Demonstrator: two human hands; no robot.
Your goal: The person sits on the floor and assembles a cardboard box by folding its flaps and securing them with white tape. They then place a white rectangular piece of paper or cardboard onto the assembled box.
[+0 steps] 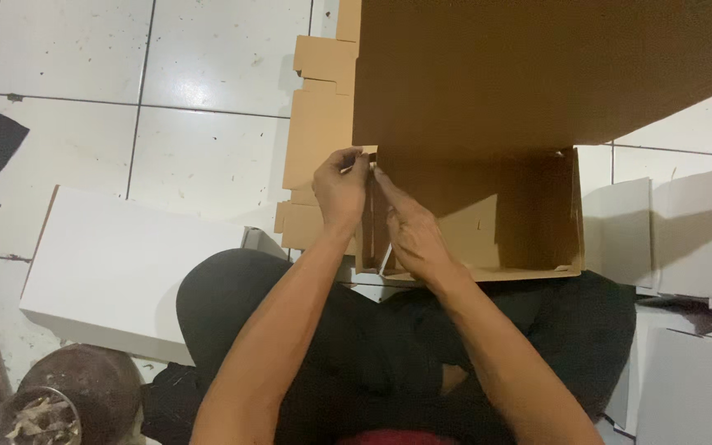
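Centrally in the head view, the left hand (340,188) and right hand (409,231) both pinch the left wall of a brown cardboard box (488,222), open-topped, at frame centre; a finished white box (117,268) lies lower left on the floor (208,58).

informal box-assembly spot, likely a home or small workshop floor. person sits directly on a white tiled floor (208,58) with grey grout lines, no counter in use. flat brown cardboard blanks (319,140) stacked at the front; finished white box (117,272) at left; flat white sheets (686,239) piled at right. half-folded brown box (488,214) on the lap. dim, uneven light.
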